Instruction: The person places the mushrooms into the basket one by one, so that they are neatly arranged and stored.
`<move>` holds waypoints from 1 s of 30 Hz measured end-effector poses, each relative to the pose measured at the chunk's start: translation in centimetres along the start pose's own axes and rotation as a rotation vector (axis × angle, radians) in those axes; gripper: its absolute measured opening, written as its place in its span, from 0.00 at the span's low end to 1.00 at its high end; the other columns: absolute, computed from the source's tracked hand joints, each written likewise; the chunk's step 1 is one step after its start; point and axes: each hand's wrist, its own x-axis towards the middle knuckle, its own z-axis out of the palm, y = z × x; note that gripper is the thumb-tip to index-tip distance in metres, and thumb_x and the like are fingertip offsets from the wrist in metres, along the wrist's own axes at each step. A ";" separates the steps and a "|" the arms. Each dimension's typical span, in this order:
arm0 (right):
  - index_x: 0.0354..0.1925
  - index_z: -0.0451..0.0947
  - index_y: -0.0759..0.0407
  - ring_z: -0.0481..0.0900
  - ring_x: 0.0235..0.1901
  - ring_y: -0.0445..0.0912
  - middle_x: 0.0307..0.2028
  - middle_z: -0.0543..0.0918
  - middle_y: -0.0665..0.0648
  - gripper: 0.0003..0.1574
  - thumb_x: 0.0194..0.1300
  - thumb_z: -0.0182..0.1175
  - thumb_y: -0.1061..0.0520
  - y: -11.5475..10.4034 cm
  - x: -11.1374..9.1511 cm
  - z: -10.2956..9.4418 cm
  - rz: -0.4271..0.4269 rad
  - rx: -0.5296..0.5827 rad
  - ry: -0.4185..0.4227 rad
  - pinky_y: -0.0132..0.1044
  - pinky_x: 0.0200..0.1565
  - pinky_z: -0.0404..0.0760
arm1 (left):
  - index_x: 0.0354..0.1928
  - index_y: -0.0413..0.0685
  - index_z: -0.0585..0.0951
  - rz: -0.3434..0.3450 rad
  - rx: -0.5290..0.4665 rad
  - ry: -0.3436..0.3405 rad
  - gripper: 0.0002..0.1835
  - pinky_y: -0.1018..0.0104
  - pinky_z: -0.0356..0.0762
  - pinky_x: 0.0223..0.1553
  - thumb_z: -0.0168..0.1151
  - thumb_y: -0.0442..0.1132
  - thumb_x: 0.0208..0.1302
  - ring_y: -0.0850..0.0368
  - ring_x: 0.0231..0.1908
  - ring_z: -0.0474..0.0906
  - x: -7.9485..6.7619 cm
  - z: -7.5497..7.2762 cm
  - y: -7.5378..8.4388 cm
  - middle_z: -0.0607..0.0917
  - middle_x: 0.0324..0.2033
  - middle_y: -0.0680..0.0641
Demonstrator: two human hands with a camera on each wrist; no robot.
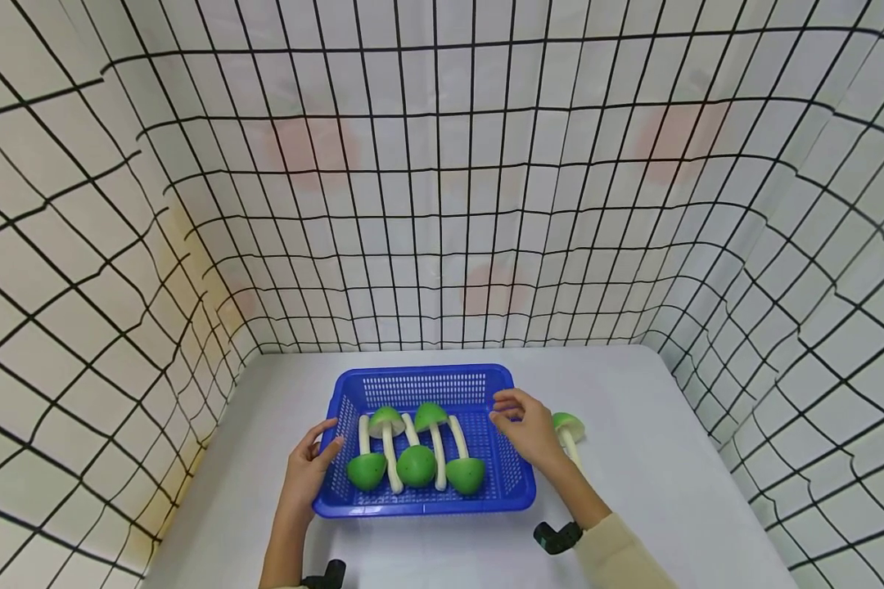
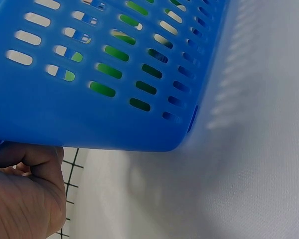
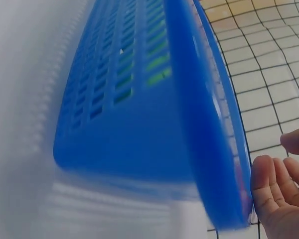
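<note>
A blue plastic basket [image 1: 425, 510] with slotted walls holds several toy mushrooms [image 1: 416, 466] with green caps and white stems. They lie side by side, caps pointing alternately toward and away from me. My left hand [image 1: 305, 473] grips the basket's left rim; in the left wrist view the thumb and a finger bend at its edge. By the right rim is my right hand [image 1: 534, 433], its fingers loosely bent and the thumb apart, with nothing held. One more green-capped mushroom [image 1: 569, 425] lies on the table just right of that hand, its stem partly hidden by the forearm.
The basket stands on a white table [image 1: 633, 491]. White walls covered by black netting [image 1: 442, 188] enclose the back and both sides. Dark wrist-camera mounts [image 1: 557, 537] sit at both wrists, near the basket's front.
</note>
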 end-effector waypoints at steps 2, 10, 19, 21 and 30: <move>0.58 0.80 0.64 0.87 0.48 0.53 0.48 0.87 0.61 0.22 0.66 0.69 0.61 0.2 0.0 -0.6 -0.007 -0.013 0.010 0.32 0.44 0.85 | 0.71 0.61 0.74 0.001 -0.001 0.003 0.29 0.57 0.86 0.46 0.66 0.53 0.70 0.47 0.49 0.84 0.0 0.0 -0.1 0.81 0.60 0.35; 0.57 0.81 0.59 0.86 0.47 0.51 0.47 0.88 0.58 0.22 0.66 0.70 0.56 1.3 0.0 -3.0 0.035 -0.114 0.066 0.28 0.41 0.82 | 0.73 0.58 0.72 0.000 -0.007 -0.009 0.29 0.54 0.86 0.47 0.64 0.51 0.73 0.44 0.51 0.84 -0.1 0.0 0.2 0.81 0.61 0.33; 0.55 0.81 0.57 0.86 0.47 0.51 0.48 0.88 0.58 0.20 0.67 0.70 0.55 3.1 -0.5 -5.3 0.083 -0.175 0.098 0.30 0.41 0.81 | 0.71 0.62 0.74 0.010 0.010 0.003 0.29 0.56 0.86 0.48 0.66 0.53 0.71 0.46 0.51 0.84 0.2 0.0 -0.4 0.82 0.60 0.36; 0.55 0.81 0.57 0.86 0.48 0.51 0.48 0.88 0.58 0.20 0.67 0.70 0.54 3.5 -0.7 -5.7 0.094 -0.190 0.099 0.31 0.43 0.81 | 0.71 0.62 0.74 0.007 0.008 0.005 0.29 0.56 0.86 0.48 0.66 0.53 0.71 0.47 0.50 0.84 0.2 0.0 -0.4 0.81 0.60 0.36; 0.54 0.81 0.59 0.84 0.46 0.49 0.46 0.87 0.58 0.21 0.67 0.70 0.53 5.6 -1.5 -6.9 0.134 -0.201 0.100 0.31 0.44 0.80 | 0.71 0.63 0.74 0.003 0.010 0.007 0.27 0.57 0.86 0.47 0.65 0.52 0.72 0.49 0.48 0.84 0.1 0.1 -0.2 0.82 0.60 0.36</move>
